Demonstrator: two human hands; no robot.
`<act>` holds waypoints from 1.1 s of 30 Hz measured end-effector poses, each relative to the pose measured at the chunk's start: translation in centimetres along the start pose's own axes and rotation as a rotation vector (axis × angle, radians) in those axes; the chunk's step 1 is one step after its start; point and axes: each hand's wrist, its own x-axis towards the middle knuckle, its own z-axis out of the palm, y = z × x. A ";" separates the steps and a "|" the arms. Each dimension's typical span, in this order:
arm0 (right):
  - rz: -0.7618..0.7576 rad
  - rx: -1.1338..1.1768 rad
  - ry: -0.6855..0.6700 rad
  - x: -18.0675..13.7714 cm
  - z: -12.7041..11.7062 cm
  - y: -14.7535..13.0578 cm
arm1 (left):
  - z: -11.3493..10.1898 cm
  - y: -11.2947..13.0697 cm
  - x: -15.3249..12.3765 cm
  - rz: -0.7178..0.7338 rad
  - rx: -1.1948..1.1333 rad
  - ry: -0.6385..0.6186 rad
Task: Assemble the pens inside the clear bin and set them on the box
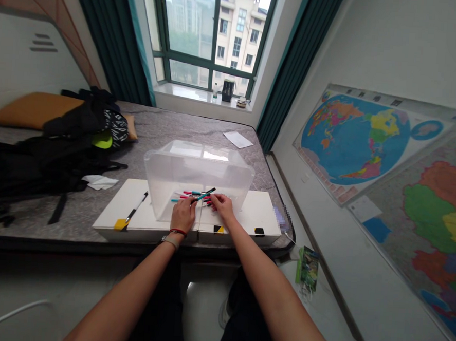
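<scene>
A teal pen (205,195) with a black end slants up to the right from the fingers of my left hand (184,213), which is closed on it. Close beside its black end is my right hand (221,206), fingertips pinched together; whatever they hold, if anything, is too small to make out. Several pink, teal and black pens (188,193) lie in a loose pile around and beneath my fingers. A translucent plastic bin (197,168) surrounds or backs the pile; I cannot tell which. Below are two white boards or flat boxes (256,205), set side by side.
A black-and-white pen (136,207) rests on the left board near a yellow tape patch (121,224). Black bags (50,165) and a crumpled tissue (100,182) lie on the grey mattress (136,149). Behind the bin is a white paper (237,139). Wall maps (361,137) hang right.
</scene>
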 end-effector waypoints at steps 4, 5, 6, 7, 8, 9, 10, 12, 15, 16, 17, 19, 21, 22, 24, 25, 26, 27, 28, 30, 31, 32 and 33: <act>-0.061 -0.029 -0.018 -0.9 0.7 -0.4 | 0.3 -0.3 -0.1 -0.058 0.002 0.064; -0.095 -0.079 -0.030 -1.2 0.9 -0.4 | 0.4 -0.4 -0.1 -0.063 0.000 0.071; -0.130 -0.144 -0.035 -1.4 1.0 -0.5 | 0.4 -0.4 -0.2 -0.068 -0.004 0.075; -0.163 -0.221 -0.029 -1.6 1.2 -0.6 | 0.5 -0.5 -0.2 -0.074 -0.008 0.079; -0.195 -0.303 -0.014 -1.8 1.3 -0.9 | 0.4 -0.5 -0.3 -0.083 -0.012 0.084; -0.230 -0.385 0.008 -2.0 1.3 -1.2 | 0.4 -0.5 -0.3 -0.092 -0.014 0.088; -0.269 -0.463 0.029 -2.2 1.4 -1.7 | 0.3 -0.5 -0.3 -0.102 -0.017 0.092; -0.358 -0.595 0.039 -2.3 1.3 -3.1 | 0.1 -0.3 -0.3 -0.112 -0.021 0.096; -0.434 -0.779 -0.075 -2.0 1.0 -5.4 | -0.3 -0.1 -0.1 -0.111 -0.014 0.086; -0.424 -0.851 -0.139 -1.9 0.8 -6.1 | -0.4 -0.1 -0.1 -0.109 -0.004 0.075; -0.399 -0.929 -0.210 -1.6 0.6 -6.7 | -0.4 -0.2 -0.1 -0.105 0.008 0.060; -0.336 -1.090 -0.365 -1.1 0.2 -7.6 | -0.4 -0.3 -0.1 -0.088 0.027 0.027; -0.280 -1.245 -0.517 -0.6 0.0 -8.1 | -0.4 -0.4 -0.1 -0.071 0.034 0.007; -0.244 -1.317 -0.585 -0.3 0.0 -8.2 | -0.3 -0.5 -0.1 -0.068 0.036 0.005; -0.136 -1.429 -0.684 0.0 0.3 -8.5 | -0.3 -0.6 -0.1 -0.074 0.041 0.015; -0.071 -1.464 -0.708 0.1 0.5 -8.6 | -0.3 -0.5 -0.1 -0.077 0.044 0.022; -0.013 -1.487 -0.719 0.2 0.7 -8.7 | -0.3 -0.5 -0.1 -0.080 0.047 0.030; 0.027 -1.500 -0.717 0.3 0.9 -8.8 | -0.4 -0.4 -0.1 -0.082 0.048 0.038; 0.048 -1.508 -0.717 0.4 1.1 -9.0 | -0.5 -0.3 -0.1 -0.083 0.049 0.046; 0.043 -1.535 -0.746 0.6 1.3 -9.7 | -0.6 -0.1 -0.1 -0.081 0.046 0.060; 0.020 -1.554 -0.767 0.7 1.3 -10.2 | -0.6 0.0 -0.1 -0.080 0.041 0.066; -0.011 -1.576 -0.780 0.9 1.2 -10.9 | -0.7 0.1 -0.1 -0.080 0.036 0.072; -0.046 -1.601 -0.784 1.1 1.1 -11.6 | -0.7 0.1 -0.1 -0.081 0.029 0.075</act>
